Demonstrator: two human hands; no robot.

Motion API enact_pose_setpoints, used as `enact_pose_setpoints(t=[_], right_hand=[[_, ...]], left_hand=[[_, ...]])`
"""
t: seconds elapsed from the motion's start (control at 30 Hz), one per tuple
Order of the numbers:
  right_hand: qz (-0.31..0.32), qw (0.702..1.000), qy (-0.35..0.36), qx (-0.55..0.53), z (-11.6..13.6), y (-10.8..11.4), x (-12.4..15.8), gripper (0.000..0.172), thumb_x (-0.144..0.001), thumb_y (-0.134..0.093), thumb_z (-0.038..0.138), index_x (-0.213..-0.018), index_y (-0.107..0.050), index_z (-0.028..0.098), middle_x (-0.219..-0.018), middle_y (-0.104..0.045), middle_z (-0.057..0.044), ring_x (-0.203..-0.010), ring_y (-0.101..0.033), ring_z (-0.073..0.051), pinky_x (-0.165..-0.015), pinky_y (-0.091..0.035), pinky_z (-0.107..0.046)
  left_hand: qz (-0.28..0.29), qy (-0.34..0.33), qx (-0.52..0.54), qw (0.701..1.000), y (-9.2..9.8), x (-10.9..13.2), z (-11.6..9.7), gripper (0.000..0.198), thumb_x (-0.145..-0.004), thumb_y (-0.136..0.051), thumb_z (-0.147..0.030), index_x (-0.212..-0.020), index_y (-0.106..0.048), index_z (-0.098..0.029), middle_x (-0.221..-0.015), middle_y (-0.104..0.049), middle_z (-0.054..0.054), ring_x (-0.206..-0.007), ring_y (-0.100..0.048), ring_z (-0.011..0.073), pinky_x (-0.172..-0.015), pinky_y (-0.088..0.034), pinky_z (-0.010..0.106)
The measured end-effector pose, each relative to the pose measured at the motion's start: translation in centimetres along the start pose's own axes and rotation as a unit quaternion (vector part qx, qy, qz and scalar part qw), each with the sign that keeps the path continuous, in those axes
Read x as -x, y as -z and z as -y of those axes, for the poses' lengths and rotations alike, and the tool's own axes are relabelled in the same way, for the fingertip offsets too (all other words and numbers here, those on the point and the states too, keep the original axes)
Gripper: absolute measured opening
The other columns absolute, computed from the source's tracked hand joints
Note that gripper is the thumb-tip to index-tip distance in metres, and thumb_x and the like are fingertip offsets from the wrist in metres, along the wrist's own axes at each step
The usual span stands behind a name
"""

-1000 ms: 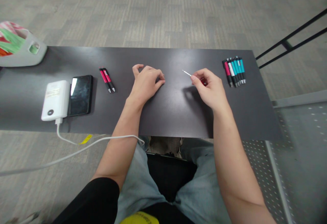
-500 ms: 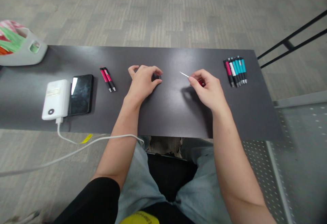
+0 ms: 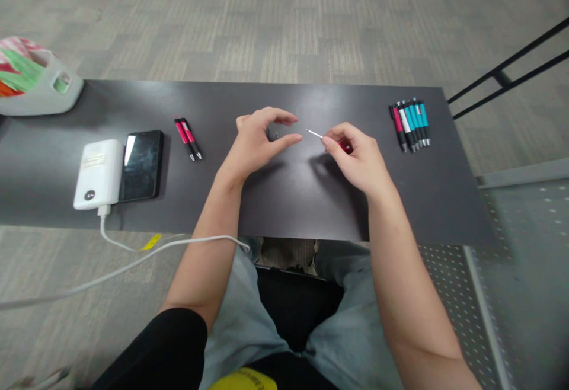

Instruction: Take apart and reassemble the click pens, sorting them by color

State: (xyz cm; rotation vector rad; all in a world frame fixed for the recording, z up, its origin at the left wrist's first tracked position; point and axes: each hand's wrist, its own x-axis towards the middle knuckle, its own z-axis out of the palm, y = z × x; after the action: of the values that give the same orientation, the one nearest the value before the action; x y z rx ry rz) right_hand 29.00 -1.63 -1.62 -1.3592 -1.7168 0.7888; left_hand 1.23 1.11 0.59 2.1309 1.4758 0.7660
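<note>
My left hand (image 3: 260, 138) is raised over the middle of the dark table, thumb and fingers apart and nothing between them. Just behind its thumb, a small dark piece with a shiny tip (image 3: 276, 136) shows in part; its kind is unclear. To the right, my right hand (image 3: 355, 153) pinches a red pen barrel (image 3: 345, 146), mostly hidden by the fingers. A thin white refill (image 3: 314, 133) sticks out of that grip, pointing left at the gap of my left hand without touching it.
Two pink-and-black pens (image 3: 188, 138) lie left of my left hand. Further left are a black phone (image 3: 142, 165) and a white power bank (image 3: 98, 173) with a cable (image 3: 178, 242). Several pens (image 3: 411, 124) lie in a row at right. A white basket (image 3: 62, 99) stands far left.
My left hand has moved right and its thumb and fingers have spread wider. My right hand has shifted slightly left with the pen barrel and refill, narrowing the gap between the hands.
</note>
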Motion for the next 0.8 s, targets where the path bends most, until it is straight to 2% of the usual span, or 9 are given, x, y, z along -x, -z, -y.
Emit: enact_pose_setpoints(t=[0.1, 0.23, 0.4, 0.5, 0.63, 0.73, 0.8], right_hand=[[0.021, 1.000, 0.016, -0.002, 0.9, -0.4, 0.2, 0.040, -0.112, -0.087, 0.072, -0.105, -0.081, 0.033, -0.098, -0.084, -0.004, -0.090, -0.072, -0.029, -0.093, -0.062, -0.047], [0.039, 0.999, 0.018, 0.003, 1.6, -0.8, 0.3, 0.040, -0.113, -0.085, 0.074, -0.108, -0.082, 0.034, -0.100, -0.086, -0.004, -0.093, -0.073, -0.031, -0.097, -0.064, -0.048], [0.006, 1.000, -0.003, 0.006, 0.4, -0.4, 0.0, 0.036, -0.112, -0.088, 0.069, -0.111, -0.081, 0.034, -0.098, -0.085, -0.004, -0.089, -0.073, -0.029, -0.092, -0.063, -0.047], [-0.024, 1.000, -0.012, 0.008, -0.7, 0.1, -0.2, 0.032, -0.111, -0.088, 0.064, -0.112, -0.080, 0.033, -0.098, -0.084, -0.005, -0.088, -0.074, -0.028, -0.090, -0.062, -0.046], [-0.032, 0.999, -0.016, 0.015, -1.3, 0.3, -0.2, 0.032, -0.111, -0.086, 0.064, -0.111, -0.079, 0.032, -0.097, -0.083, -0.005, -0.088, -0.075, -0.028, -0.090, -0.062, -0.045], [-0.023, 0.999, -0.019, 0.028, -1.0, 0.2, -0.2, 0.036, -0.112, -0.085, 0.067, -0.109, -0.078, 0.031, -0.099, -0.084, -0.006, -0.093, -0.077, -0.029, -0.092, -0.063, -0.044], [-0.018, 0.999, -0.022, 0.033, -0.9, 0.1, -0.1, 0.037, -0.112, -0.085, 0.067, -0.109, -0.078, 0.031, -0.100, -0.085, -0.006, -0.094, -0.078, -0.030, -0.093, -0.064, -0.044]], left_hand=[[0.015, -0.030, 0.055, 0.998, -0.2, -0.1, -0.8, 0.030, -0.111, -0.097, -0.058, -0.127, -0.090, -0.034, -0.136, -0.094, 0.006, -0.135, -0.084, 0.0363, -0.130, -0.056, 0.054], [0.011, -0.034, 0.081, 0.996, -0.4, -0.1, -0.9, 0.032, -0.115, -0.091, -0.062, -0.108, -0.086, -0.031, -0.120, -0.094, 0.006, -0.122, -0.085, 0.0335, -0.120, -0.064, 0.051], [-0.109, -0.004, 0.038, 0.993, 0.0, -0.3, 0.5, 0.026, -0.120, -0.087, -0.055, -0.113, -0.083, -0.030, -0.119, -0.090, 0.005, -0.124, -0.082, 0.0318, -0.119, -0.062, 0.049], [-0.138, 0.017, -0.021, 0.990, 0.4, -0.3, 1.1, 0.014, -0.122, -0.081, -0.044, -0.114, -0.083, -0.032, -0.128, -0.089, 0.006, -0.131, -0.079, 0.0349, -0.128, -0.055, 0.056], [-0.107, 0.021, -0.083, 0.991, 0.1, 0.0, 0.5, 0.009, -0.118, -0.079, -0.038, -0.112, -0.083, -0.033, -0.134, -0.088, 0.005, -0.136, -0.075, 0.0391, -0.136, -0.045, 0.065], [-0.059, -0.007, -0.100, 0.993, -0.4, 0.4, -0.1, 0.005, -0.114, -0.083, -0.037, -0.113, -0.084, -0.033, -0.138, -0.087, 0.007, -0.138, -0.073, 0.0403, -0.138, -0.040, 0.066], [-0.016, -0.028, -0.106, 0.994, -0.7, 0.6, -0.3, 0.011, -0.112, -0.088, -0.040, -0.119, -0.086, -0.032, -0.143, -0.086, 0.008, -0.142, -0.070, 0.0409, -0.138, -0.038, 0.065]])
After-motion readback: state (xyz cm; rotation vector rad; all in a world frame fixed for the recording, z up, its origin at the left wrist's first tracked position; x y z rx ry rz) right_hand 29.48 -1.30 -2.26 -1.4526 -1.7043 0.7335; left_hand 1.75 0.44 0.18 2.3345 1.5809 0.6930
